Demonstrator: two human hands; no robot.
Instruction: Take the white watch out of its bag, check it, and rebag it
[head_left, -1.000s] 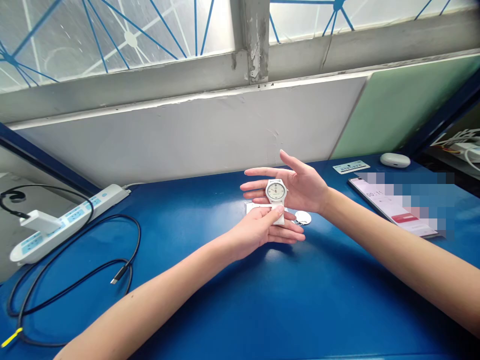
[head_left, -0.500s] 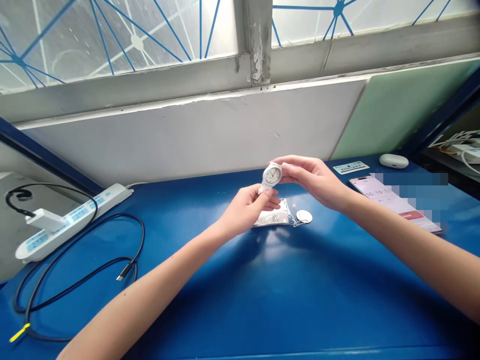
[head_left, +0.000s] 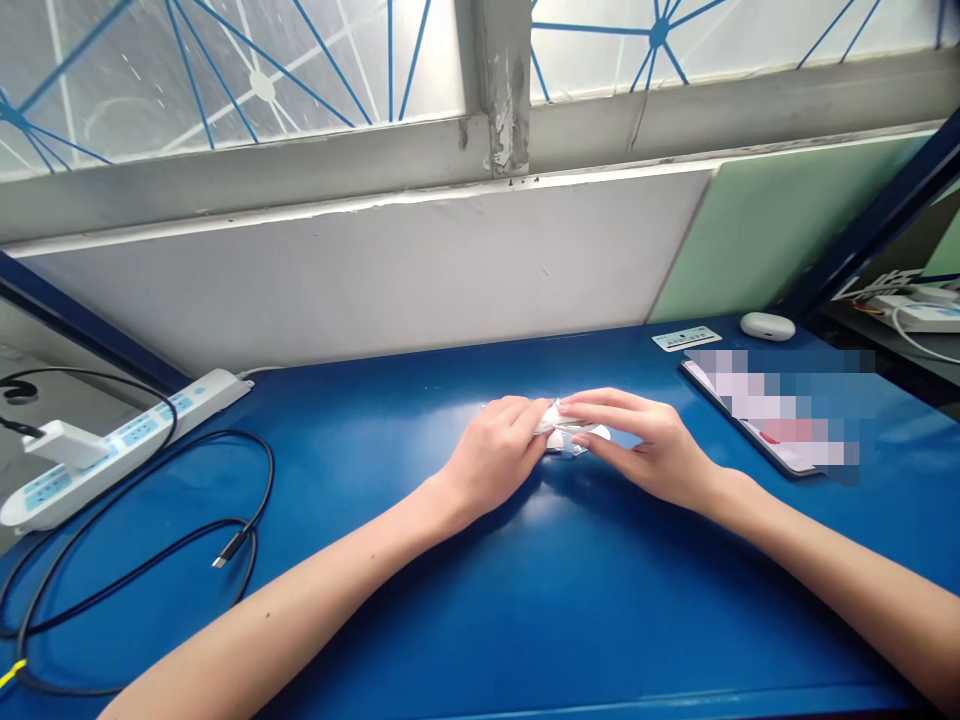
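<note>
Low over the blue table, a white watch (head_left: 553, 418) sits between my two hands, its dial turned out of sight. My left hand (head_left: 491, 455) is closed round one end and covers much of it. The fingers and thumb of my right hand (head_left: 660, 445) pinch the other end. Just beneath them lie part of a clear plastic bag (head_left: 568, 446) and a white round disc (head_left: 602, 433), both partly hidden by the hands.
A phone (head_left: 750, 415) with a blurred-out screen lies at the right, near a small card (head_left: 686, 339) and a white earbud case (head_left: 767, 326). At the left are a power strip (head_left: 139, 440) with a plugged-in charger (head_left: 66, 446) and a looped black cable (head_left: 262, 470).
Both hands have come down towards the table with the watch, and its dial has turned away from view. My left hand now covers more of it and of the bag.
</note>
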